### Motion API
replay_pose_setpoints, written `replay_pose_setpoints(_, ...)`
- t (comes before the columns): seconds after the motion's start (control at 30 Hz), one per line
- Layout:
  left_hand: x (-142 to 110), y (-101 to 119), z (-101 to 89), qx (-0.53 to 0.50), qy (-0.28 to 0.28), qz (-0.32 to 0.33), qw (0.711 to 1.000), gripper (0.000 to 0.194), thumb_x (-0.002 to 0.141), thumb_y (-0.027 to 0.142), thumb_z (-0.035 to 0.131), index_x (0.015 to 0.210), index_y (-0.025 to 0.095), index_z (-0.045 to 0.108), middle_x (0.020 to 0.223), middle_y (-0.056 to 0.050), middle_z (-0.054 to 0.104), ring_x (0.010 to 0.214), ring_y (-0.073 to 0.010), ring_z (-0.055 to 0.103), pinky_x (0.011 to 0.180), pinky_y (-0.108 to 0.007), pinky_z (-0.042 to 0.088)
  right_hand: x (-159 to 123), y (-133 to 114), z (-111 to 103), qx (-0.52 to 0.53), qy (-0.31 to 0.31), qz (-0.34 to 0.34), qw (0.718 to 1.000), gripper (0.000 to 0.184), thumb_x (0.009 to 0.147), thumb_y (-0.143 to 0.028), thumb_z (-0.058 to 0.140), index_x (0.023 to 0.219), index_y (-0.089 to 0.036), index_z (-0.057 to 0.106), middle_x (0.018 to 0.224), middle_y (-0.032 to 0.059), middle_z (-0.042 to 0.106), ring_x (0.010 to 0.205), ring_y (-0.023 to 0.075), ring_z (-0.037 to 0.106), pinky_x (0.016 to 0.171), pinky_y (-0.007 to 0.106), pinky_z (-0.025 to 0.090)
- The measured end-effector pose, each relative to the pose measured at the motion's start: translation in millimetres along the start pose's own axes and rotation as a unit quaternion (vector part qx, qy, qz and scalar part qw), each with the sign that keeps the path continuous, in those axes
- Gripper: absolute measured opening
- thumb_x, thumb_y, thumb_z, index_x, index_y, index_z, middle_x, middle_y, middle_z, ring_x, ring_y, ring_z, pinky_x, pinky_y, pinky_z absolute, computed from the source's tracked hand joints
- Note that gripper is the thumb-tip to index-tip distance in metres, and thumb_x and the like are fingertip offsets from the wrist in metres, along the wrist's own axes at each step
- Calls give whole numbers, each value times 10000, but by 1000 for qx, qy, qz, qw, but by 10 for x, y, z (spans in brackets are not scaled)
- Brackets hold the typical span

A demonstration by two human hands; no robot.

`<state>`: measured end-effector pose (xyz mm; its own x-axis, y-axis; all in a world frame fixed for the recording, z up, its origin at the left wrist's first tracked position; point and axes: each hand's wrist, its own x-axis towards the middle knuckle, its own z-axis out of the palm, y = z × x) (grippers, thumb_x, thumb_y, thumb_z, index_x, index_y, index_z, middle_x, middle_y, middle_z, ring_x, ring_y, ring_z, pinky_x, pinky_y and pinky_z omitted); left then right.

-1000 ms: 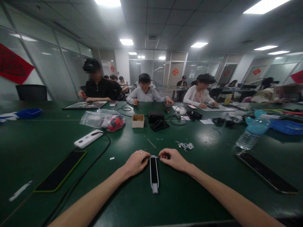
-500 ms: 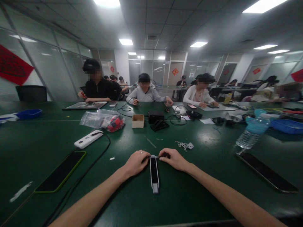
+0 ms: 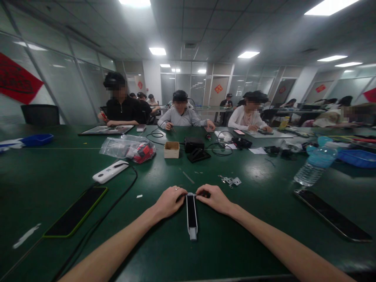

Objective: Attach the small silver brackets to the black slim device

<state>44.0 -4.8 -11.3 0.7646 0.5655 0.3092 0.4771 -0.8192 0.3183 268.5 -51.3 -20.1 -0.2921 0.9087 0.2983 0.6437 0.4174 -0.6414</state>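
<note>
- Black-and-white slim plastic device (image 3: 191,215) lies lengthwise on the green workbench (image 3: 141,250), between both hands
- Left hand (image 3: 170,203) and right hand (image 3: 213,199) close narrowly on its top end; actual grip hidden
- Risk: uneven pull could skid it toward the metal bracket (image 3: 230,181) beyond it

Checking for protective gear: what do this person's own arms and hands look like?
The left forearm and right forearm are bare, no sleeves in view; the left hand and right hand wear no gloves. A small ring shows on the left hand; no watch is visible.
</note>
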Motion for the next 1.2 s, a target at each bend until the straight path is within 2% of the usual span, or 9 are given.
replay_pose_setpoints(0.37, 5, -11, 15, 1, 3, 1, 1000, 190, 860, 125, 472, 991, 178, 599, 913, -40, 656, 853, -172, 589, 781, -286, 457, 10, -57, 20, -15, 16, -25, 999, 127, 819, -281, 605, 903, -195, 644, 848, 10, 628, 738, 131, 570, 660, 254, 473)
replay_pose_setpoints(0.67, -5, -39, 43, 4, 4, 4, 1000, 192, 863, 133, 466, 997, 180, 596, 913, -43, 653, 858, -176, 586, 786, -287, 453, 7, -88, -21, -32, 7, -7, 999, 195, 781, -264, 634, 964, -198, 625, 923, 23, 634, 820, 154, 573, 719, 282, 479)
replay_pose_setpoints(1.2, -9, -23, 13, -3, -1, 2, 1000, 200, 865, 129, 463, 1009, 183, 592, 939, -44, 653, 875, -175, 586, 806, -296, 454, 9, -78, -21, -45, 5, -2, 999, 129, 811, -286, 594, 884, -186, 629, 878, 28, 619, 787, 150, 567, 714, 297, 483)
